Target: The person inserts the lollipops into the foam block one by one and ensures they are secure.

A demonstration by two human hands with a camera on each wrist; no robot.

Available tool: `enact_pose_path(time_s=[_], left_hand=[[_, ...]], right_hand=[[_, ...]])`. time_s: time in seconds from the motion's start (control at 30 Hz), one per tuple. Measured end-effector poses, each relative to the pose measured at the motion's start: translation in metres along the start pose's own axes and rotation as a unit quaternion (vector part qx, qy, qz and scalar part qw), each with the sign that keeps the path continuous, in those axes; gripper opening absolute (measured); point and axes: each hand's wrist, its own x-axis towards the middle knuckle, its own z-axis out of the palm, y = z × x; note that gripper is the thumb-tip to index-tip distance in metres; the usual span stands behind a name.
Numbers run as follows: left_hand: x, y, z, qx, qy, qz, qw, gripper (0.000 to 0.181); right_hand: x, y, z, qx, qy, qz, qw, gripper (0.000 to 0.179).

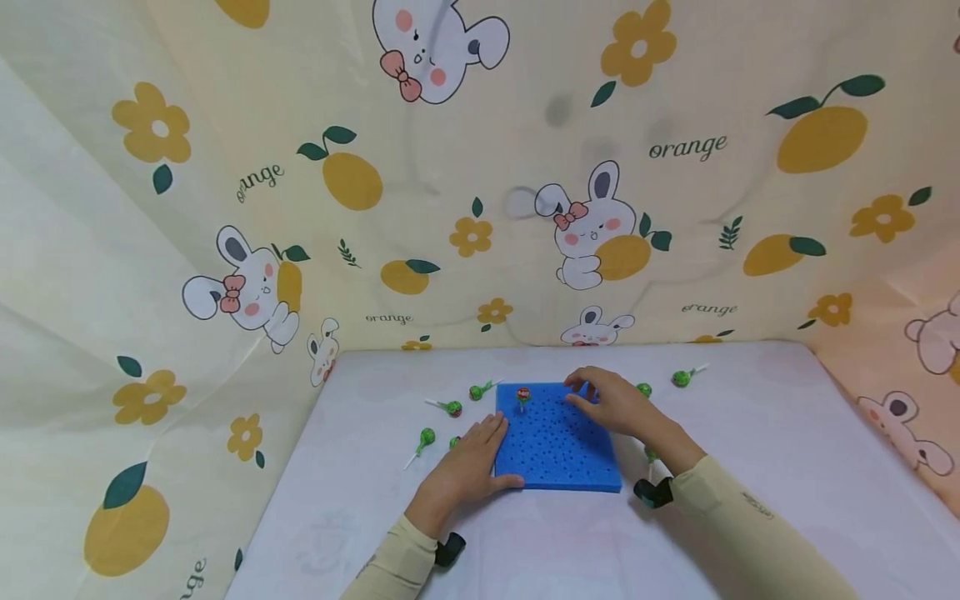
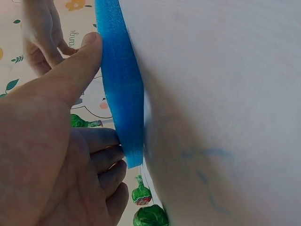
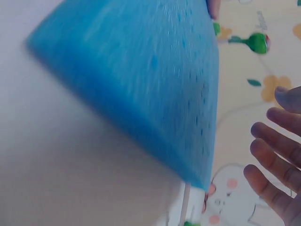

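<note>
A square blue foam board with many small holes lies on the white table. Upright in its upper left part stands a lollipop with a green and red wrapper. My left hand rests along the board's left edge, thumb at the front corner; in the left wrist view its straight fingers touch the board's side. Over the upper right of the board hovers my right hand, holding nothing. Its fingers are spread and apart from the board in the right wrist view.
Left of the board lie several green-wrapped lollipops, one partly hidden by the left hand. More lollipops lie to the right, some partly behind the right hand and arm. A patterned cloth hangs behind the table.
</note>
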Motion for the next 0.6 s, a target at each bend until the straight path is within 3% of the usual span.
enact_pose_path(time_s=[0.6], left_hand=[[0.0, -0.001, 0.0, -0.015, -0.005, 0.003, 0.9999, 0.104]], right_hand=[[-0.025, 0.059, -0.031, 0.009, 0.007, 0.072, 0.9974, 0.03]])
